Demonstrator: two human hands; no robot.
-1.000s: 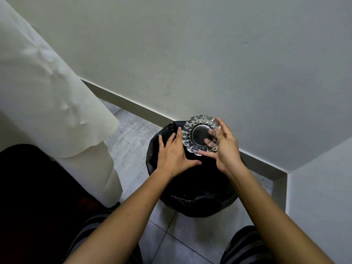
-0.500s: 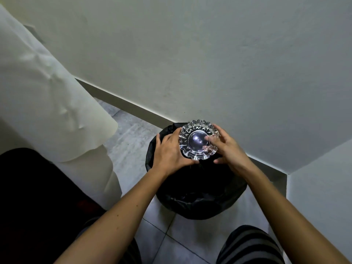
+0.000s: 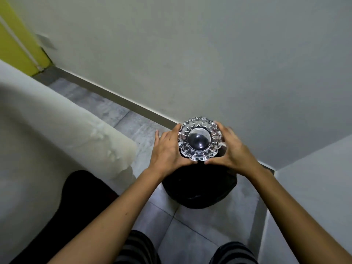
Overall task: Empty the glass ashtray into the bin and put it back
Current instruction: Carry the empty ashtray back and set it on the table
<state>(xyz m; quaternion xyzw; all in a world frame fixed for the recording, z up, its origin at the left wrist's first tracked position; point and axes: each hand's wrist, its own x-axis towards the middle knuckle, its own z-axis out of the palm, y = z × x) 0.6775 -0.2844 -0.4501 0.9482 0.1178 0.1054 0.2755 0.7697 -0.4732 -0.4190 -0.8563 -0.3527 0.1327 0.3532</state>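
The cut-glass ashtray (image 3: 200,139) is round with a scalloped rim, and its bowl faces me. It is held above the bin (image 3: 200,189), a round container lined with a black bag, standing on the floor by the wall. My left hand (image 3: 167,149) grips the ashtray's left edge. Its right edge is gripped by my right hand (image 3: 236,149). Both thumbs meet under its near rim. I see no ash in the bowl, only the dark bag through the glass.
A table draped in a cream cloth (image 3: 62,134) stands at the left. A grey wall with a skirting board (image 3: 118,98) runs behind the bin, meeting a side wall (image 3: 312,187) at the right. My striped trouser knees (image 3: 137,246) are at the bottom.
The ashtray has been turned from tilted over the bin to bowl facing me and lifted higher. My right fingers left its bowl for the rim; my left hand has taken hold of it.
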